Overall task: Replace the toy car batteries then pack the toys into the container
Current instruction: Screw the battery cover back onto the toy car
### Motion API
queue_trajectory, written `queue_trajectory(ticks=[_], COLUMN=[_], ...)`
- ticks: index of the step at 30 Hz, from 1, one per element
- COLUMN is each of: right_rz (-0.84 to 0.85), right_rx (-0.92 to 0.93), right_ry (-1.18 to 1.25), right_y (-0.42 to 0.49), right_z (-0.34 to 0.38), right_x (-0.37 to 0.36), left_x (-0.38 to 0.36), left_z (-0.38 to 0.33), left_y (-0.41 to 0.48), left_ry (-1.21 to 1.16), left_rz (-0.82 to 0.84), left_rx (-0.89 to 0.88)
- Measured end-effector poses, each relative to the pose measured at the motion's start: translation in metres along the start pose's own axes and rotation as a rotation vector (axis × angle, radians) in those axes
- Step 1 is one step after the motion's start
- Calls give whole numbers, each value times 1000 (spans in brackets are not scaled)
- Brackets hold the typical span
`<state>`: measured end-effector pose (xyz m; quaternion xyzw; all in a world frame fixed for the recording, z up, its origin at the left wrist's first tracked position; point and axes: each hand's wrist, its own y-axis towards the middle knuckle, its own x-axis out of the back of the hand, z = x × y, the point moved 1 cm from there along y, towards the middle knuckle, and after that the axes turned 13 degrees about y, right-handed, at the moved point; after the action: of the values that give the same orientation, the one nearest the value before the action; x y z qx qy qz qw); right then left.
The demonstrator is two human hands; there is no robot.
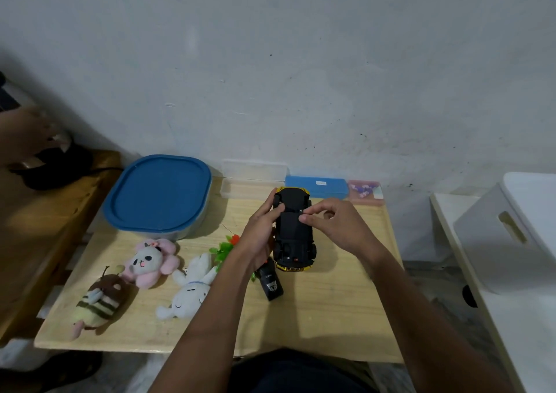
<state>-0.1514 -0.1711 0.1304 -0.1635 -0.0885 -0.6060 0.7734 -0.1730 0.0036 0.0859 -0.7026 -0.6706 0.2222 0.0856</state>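
Left hand point(261, 231) is gripping the upturned toy car point(293, 233) with curled fingers point(278, 209); right hand point(335, 227) is pinching its underside, right of the blue-lidded container point(156, 195)

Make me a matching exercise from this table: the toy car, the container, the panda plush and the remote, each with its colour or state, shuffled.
1. toy car
2. container
3. panda plush
4. remote

A. pink, lying face up
B. blue lid on
C. underside up
D. black, white emblem

Pairs: 1-C, 2-B, 3-A, 4-D
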Motion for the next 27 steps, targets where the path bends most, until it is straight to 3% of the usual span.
queue_trajectory(ticks=[8, 12, 18, 27], right_rz=[-76, -105, 103, 47], right_rx=[19, -78, -217, -152], right_ry=[-6, 106, 294, 264], right_y=[-3, -6, -10, -11], right_z=[-10, -17, -16, -23], right_x=[-7, -11, -14, -5], left_x=[-4, -1, -5, -15], left_z=[-4, 0, -2, -6], left_y=[-8, -6, -10, -10], left_ry=[-8, -13, -29, 55], left_rz=[53, 45, 0, 42], left_rx=[-41, -31, 7, -3])
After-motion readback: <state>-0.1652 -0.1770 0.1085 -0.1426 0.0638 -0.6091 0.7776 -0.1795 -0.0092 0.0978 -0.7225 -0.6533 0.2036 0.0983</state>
